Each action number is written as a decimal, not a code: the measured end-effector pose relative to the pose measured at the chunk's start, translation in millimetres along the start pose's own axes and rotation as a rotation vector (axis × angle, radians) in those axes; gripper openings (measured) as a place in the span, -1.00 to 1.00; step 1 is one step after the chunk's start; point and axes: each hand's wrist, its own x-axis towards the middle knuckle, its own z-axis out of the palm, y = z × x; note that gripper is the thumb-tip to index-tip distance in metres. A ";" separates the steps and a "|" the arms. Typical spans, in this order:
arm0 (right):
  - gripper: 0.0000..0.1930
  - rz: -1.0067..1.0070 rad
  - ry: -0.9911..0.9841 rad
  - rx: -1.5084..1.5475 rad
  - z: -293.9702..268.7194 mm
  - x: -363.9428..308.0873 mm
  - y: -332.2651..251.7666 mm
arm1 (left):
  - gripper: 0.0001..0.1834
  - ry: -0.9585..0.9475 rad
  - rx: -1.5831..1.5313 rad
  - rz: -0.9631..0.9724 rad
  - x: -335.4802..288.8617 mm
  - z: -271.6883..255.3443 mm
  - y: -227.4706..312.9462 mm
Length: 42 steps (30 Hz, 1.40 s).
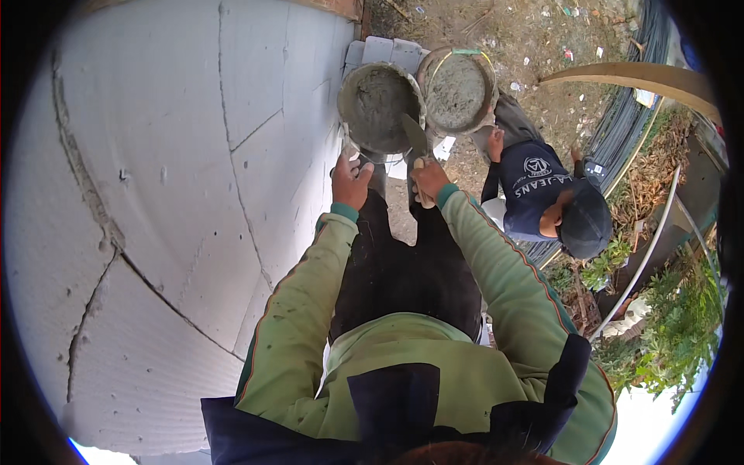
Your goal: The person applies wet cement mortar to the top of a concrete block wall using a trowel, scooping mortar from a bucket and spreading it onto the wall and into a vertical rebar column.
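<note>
The right grip (428, 181) is clenched round the handle of the trowel (415, 136), blade across the right rim of the bucket (344, 108) (whether the left grip (353, 183), near that rim, holds anything cannot be told); a low, level scoop of mortar (377, 99) would likely load cleanest.

The right hand (428, 183) is curled into a closed grip; to the left of that grip, the left hand (352, 181) is held half-curled, nearly level; behind the grip, the left arm (297, 304) and right arm (505, 267) are stretched forward
</note>
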 end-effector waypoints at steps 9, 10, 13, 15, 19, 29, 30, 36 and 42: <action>-0.64 -0.406 0.497 -0.866 61.0 232.5 -88.9 | -0.08 0.095 0.059 -0.216 195.6 32.0 -118.2; -0.65 -0.388 0.501 -1.007 81.1 217.7 -73.7 | -0.08 0.138 0.008 -0.132 204.9 23.3 -133.2; -0.64 -0.437 0.263 -1.202 78.6 204.7 -19.6 | -0.08 0.218 0.011 0.104 233.5 15.0 -147.2; -0.65 -0.384 0.172 -1.110 55.6 179.0 -1.7 | -0.16 0.179 0.011 0.135 245.2 21.9 -132.8; -0.68 -0.536 0.374 -0.760 42.9 122.5 -1.7 | -0.43 0.101 0.211 0.157 266.1 10.7 -120.8; -0.64 -0.471 0.202 -0.798 51.5 231.3 18.4 | -0.66 0.192 -0.060 -0.101 194.2 6.4 -162.8; -0.61 -0.496 0.173 -0.733 60.6 246.7 33.7 | -0.63 0.128 -0.108 -0.137 190.9 4.5 -165.7; -0.49 -0.520 0.016 -0.443 60.7 265.0 69.0 | -0.63 0.141 -0.208 -0.211 195.3 -2.6 -174.5; -0.38 -0.358 -0.176 -0.331 49.9 197.4 34.2 | -0.36 0.239 -0.330 -0.303 152.2 -7.2 -126.4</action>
